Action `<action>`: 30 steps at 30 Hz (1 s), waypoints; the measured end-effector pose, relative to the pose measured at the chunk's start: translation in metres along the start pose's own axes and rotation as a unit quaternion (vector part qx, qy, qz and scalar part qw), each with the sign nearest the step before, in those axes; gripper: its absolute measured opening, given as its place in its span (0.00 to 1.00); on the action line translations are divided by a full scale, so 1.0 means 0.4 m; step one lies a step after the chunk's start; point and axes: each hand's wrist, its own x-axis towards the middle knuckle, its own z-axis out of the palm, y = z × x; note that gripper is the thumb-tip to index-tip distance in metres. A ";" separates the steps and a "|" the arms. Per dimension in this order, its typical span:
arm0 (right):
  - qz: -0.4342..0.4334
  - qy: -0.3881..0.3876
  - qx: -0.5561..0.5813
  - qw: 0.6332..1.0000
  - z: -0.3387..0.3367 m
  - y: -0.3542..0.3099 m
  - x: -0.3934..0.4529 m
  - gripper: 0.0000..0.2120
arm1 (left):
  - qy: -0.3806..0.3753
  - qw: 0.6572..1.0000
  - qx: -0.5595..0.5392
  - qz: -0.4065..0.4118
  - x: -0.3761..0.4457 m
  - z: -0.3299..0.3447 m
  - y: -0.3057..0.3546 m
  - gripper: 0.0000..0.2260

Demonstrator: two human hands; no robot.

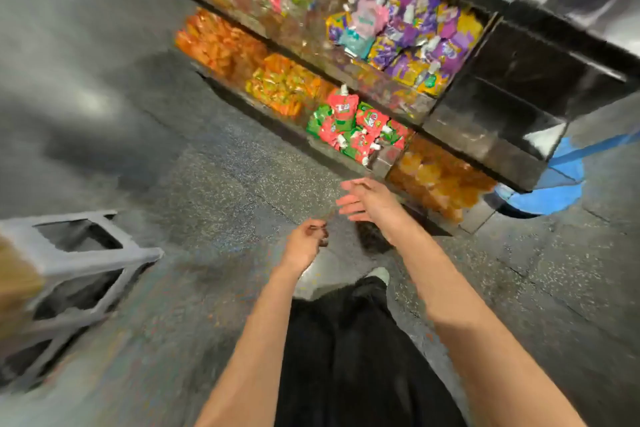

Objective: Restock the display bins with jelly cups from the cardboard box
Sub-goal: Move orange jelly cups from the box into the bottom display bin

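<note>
The view is blurred by motion. My right hand point(367, 199) reaches out with fingers spread, holding nothing, just in front of the lowest display bins. My left hand point(306, 241) hangs lower over the floor with fingers loosely curled; I see nothing in it. The nearest bin holds yellow-orange jelly cups point(438, 180). Beside it sits a bin of red and green spouted pouches point(353, 128). Further left are bins of orange and yellow sweets point(280, 85). A brown blur at the left edge may be the cardboard box point(15, 284).
A grey plastic stool point(74, 255) stands at the left on the speckled floor. A bin of purple and yellow pouches point(408, 35) sits on the upper tier. The black shelf unit point(512, 94) extends right, above a blue floor marking point(550, 191). My dark trousers and a shoe are below.
</note>
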 end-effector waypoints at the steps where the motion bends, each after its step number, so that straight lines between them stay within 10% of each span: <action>1: -0.017 -0.015 -0.009 1.000 0.059 -0.019 -0.035 0.13 | 0.014 0.999 -0.028 -0.006 -0.037 -0.052 -0.027 0.10; 13: -0.084 -0.267 -0.104 0.954 1.029 0.008 -0.326 0.08 | 0.255 0.936 -0.242 0.034 -0.421 -0.837 -0.491 0.10; 30: -0.054 -0.441 -0.243 0.862 2.153 0.192 -0.467 0.08 | 0.467 0.747 -0.470 0.051 -0.697 -1.604 -1.003 0.08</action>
